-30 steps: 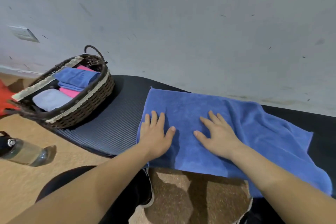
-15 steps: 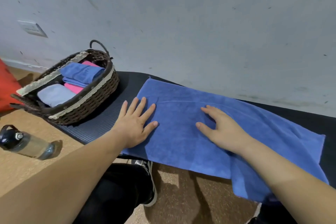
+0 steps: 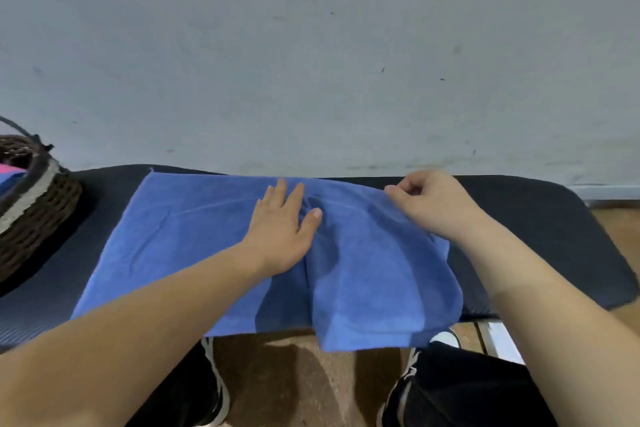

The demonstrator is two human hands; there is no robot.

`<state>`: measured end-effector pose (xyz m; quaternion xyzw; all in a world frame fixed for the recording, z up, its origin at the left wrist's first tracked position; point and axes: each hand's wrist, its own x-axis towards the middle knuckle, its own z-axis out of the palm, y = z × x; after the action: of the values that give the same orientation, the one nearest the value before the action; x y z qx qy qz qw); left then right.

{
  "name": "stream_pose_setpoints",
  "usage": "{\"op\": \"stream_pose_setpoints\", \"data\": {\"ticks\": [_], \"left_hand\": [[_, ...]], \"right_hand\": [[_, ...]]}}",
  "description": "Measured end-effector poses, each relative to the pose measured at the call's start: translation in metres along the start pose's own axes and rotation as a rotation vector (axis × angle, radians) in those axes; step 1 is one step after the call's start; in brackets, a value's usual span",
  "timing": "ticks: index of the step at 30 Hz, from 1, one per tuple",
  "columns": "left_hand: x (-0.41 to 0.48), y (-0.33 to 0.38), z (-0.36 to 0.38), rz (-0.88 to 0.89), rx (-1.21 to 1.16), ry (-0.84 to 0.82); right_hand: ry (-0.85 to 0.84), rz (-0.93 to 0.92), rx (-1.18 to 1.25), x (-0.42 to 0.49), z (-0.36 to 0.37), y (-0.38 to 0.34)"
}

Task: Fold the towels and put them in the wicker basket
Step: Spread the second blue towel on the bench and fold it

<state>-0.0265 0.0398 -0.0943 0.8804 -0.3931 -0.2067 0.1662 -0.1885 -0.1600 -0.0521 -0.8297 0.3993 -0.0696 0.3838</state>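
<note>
left hand (image 3: 280, 236) flat on towel (image 3: 194, 236); right hand (image 3: 433, 204) pinching it

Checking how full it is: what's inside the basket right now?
Only the right end of the basket is in frame. Inside, a strip of pink cloth and some blue cloth show. The rim hides anything lower, so how full it is can't be told.

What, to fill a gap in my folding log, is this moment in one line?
step: folding | left hand: flat on blue towel | right hand: pinches towel's far edge | basket: left of towel
</note>
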Motion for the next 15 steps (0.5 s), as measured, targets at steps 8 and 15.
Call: {"op": "stream_pose_setpoints", "data": {"ticks": [8, 15], "left_hand": [[0.083, 0.134, 0.051, 0.359, 0.07, -0.104], [0.103, 0.181, 0.081, 0.397, 0.294, -0.205]], "right_hand": [[-0.029, 0.21, 0.07, -0.021, -0.047, 0.063], [-0.161, 0.328, 0.033, -0.033, -0.034, 0.096]]}}
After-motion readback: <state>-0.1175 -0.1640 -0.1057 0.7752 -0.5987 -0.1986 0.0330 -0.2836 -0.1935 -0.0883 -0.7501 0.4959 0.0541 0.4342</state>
